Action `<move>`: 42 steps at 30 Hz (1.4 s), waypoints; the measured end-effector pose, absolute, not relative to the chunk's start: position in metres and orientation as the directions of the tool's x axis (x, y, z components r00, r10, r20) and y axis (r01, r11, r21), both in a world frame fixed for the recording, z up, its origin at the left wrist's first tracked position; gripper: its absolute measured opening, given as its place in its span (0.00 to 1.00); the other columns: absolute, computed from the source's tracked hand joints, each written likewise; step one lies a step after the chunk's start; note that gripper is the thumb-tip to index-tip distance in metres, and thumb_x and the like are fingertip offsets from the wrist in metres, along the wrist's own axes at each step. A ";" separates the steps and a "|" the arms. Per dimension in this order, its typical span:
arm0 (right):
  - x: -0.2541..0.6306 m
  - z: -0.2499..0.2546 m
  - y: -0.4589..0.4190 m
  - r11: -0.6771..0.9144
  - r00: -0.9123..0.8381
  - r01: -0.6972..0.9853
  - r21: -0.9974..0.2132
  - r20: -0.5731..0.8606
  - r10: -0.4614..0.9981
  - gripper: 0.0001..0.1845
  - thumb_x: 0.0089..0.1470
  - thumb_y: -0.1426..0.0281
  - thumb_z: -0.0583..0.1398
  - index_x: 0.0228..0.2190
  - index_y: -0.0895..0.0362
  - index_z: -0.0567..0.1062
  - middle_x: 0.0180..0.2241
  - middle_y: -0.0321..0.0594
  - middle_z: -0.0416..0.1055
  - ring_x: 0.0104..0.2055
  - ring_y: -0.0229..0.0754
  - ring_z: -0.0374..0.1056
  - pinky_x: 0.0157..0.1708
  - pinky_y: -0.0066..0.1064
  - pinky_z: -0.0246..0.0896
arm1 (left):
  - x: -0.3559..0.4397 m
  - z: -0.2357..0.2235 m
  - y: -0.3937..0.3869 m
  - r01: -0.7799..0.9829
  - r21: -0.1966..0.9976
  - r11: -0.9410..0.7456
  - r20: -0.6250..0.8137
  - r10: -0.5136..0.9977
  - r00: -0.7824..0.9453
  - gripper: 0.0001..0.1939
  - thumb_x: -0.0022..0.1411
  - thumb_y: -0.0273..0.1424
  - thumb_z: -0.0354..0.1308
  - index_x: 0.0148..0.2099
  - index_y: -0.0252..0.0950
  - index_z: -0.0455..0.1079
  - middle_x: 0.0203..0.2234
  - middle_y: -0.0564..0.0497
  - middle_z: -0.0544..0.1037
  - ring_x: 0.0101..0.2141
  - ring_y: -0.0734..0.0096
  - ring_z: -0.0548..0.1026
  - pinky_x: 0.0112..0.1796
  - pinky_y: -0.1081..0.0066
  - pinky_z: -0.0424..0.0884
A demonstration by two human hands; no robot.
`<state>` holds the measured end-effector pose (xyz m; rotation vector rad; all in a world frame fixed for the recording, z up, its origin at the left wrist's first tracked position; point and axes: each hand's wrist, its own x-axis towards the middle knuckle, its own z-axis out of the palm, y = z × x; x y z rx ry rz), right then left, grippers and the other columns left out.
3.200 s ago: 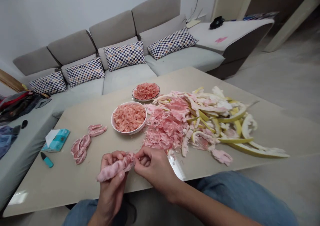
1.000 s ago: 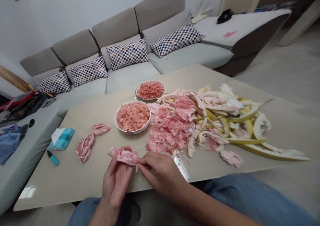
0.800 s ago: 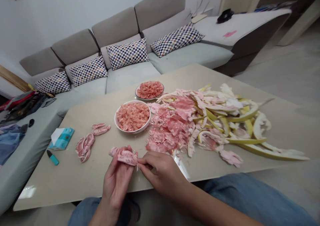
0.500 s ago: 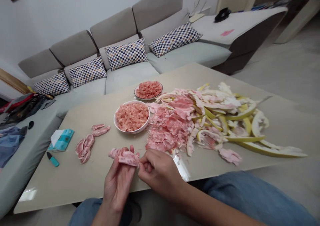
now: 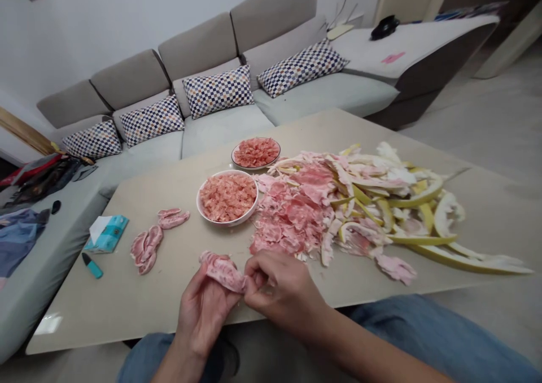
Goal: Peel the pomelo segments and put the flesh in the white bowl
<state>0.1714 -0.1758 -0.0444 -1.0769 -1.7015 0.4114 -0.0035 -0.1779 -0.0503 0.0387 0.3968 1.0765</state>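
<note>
We are working the pink pomelo segment point(image 5: 224, 271) over toward our right hand point(image 5: 283, 292), so it is now lying further right than a moment ago, draped across our left hand point(image 5: 203, 313). Our left hand is turned palm up, its fingers curling to grip the segment, while our right hand is closed, pinching the segment's edge. The segment is sitting just in front of the white bowl point(image 5: 227, 197).

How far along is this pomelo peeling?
Done: a white bowl and a plate hold stripped pink pomelo pulp, beside a big peel heap. In hand: one segment between left hand and right hand. Left: the unpeeled segments on the table.
</note>
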 end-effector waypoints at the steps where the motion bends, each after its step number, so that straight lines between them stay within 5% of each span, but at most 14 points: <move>1: 0.177 -0.040 -0.173 0.488 -0.042 0.425 -0.763 0.522 0.852 0.07 0.42 0.80 0.56 0.22 0.57 0.71 0.19 0.33 0.67 0.21 0.34 0.64 0.22 0.24 0.57 | -0.005 -0.050 -0.178 -0.852 0.214 0.477 -0.297 0.863 0.409 0.10 0.66 0.25 0.50 0.40 0.34 0.74 0.37 0.44 0.78 0.41 0.63 0.78 0.44 0.59 0.75; 5: 0.193 -0.025 -0.166 0.368 -0.094 0.265 -0.892 0.356 0.930 0.07 0.47 0.78 0.57 0.28 0.57 0.75 0.25 0.35 0.73 0.24 0.34 0.68 0.24 0.23 0.63 | -0.014 -0.050 -0.174 -0.890 0.229 0.395 -0.345 0.888 0.305 0.12 0.66 0.25 0.48 0.39 0.35 0.74 0.37 0.44 0.78 0.43 0.62 0.77 0.49 0.54 0.72; 11: 0.182 -0.038 -0.172 0.565 -0.281 0.170 -0.807 0.510 0.813 0.16 0.53 0.73 0.64 0.45 0.54 0.76 0.40 0.41 0.76 0.30 0.34 0.71 0.31 0.25 0.69 | -0.017 -0.055 -0.171 -0.886 0.273 0.376 -0.383 0.887 0.259 0.14 0.68 0.26 0.47 0.40 0.35 0.75 0.39 0.42 0.79 0.45 0.59 0.77 0.48 0.53 0.72; 14: 0.176 -0.045 -0.174 0.669 -0.289 0.252 -0.699 0.605 0.741 0.09 0.59 0.72 0.60 0.42 0.55 0.76 0.38 0.41 0.77 0.38 0.39 0.72 0.38 0.28 0.68 | -0.011 -0.055 -0.172 -0.861 0.261 0.438 -0.370 0.869 0.330 0.11 0.66 0.26 0.50 0.41 0.35 0.75 0.40 0.42 0.79 0.43 0.61 0.77 0.45 0.59 0.74; 21: 0.178 -0.045 -0.177 0.705 -0.257 0.491 -0.511 0.689 0.678 0.09 0.61 0.76 0.53 0.36 0.60 0.74 0.31 0.43 0.75 0.33 0.42 0.71 0.33 0.31 0.66 | -0.003 -0.054 -0.178 -0.856 0.223 0.467 -0.388 0.848 0.361 0.06 0.61 0.23 0.57 0.40 0.33 0.74 0.39 0.43 0.78 0.43 0.61 0.77 0.47 0.57 0.73; 26: 0.193 -0.041 -0.164 0.597 -0.116 0.549 -0.585 0.655 0.747 0.08 0.60 0.76 0.54 0.36 0.59 0.73 0.33 0.44 0.75 0.36 0.43 0.71 0.36 0.33 0.67 | -0.002 -0.048 -0.180 -0.847 0.225 0.482 -0.347 0.852 0.393 0.04 0.58 0.24 0.59 0.36 0.35 0.73 0.35 0.48 0.76 0.40 0.65 0.76 0.49 0.56 0.72; 32: 0.207 -0.038 -0.156 0.516 -0.209 0.510 -0.688 0.483 0.850 0.18 0.52 0.83 0.51 0.36 0.58 0.76 0.34 0.44 0.73 0.38 0.44 0.70 0.37 0.35 0.66 | -0.007 -0.049 -0.179 -0.837 0.290 0.465 -0.339 0.867 0.364 0.03 0.58 0.25 0.58 0.36 0.34 0.72 0.37 0.46 0.77 0.43 0.64 0.76 0.53 0.55 0.68; 36: 0.198 -0.032 -0.164 0.505 -0.230 0.408 -0.761 0.450 0.863 0.12 0.51 0.81 0.55 0.30 0.57 0.77 0.30 0.41 0.73 0.37 0.43 0.70 0.37 0.33 0.65 | -0.008 -0.051 -0.179 -0.829 0.341 0.444 -0.330 0.882 0.337 0.04 0.59 0.25 0.57 0.36 0.35 0.73 0.37 0.46 0.78 0.45 0.63 0.76 0.55 0.54 0.65; 42: 0.184 -0.033 -0.173 0.541 -0.325 0.220 -0.812 0.462 0.825 0.06 0.55 0.73 0.62 0.36 0.56 0.78 0.34 0.41 0.77 0.38 0.41 0.72 0.39 0.30 0.66 | -0.006 -0.052 -0.178 -0.805 0.445 0.393 -0.279 0.915 0.293 0.07 0.59 0.24 0.56 0.39 0.34 0.74 0.37 0.45 0.79 0.45 0.61 0.76 0.50 0.62 0.69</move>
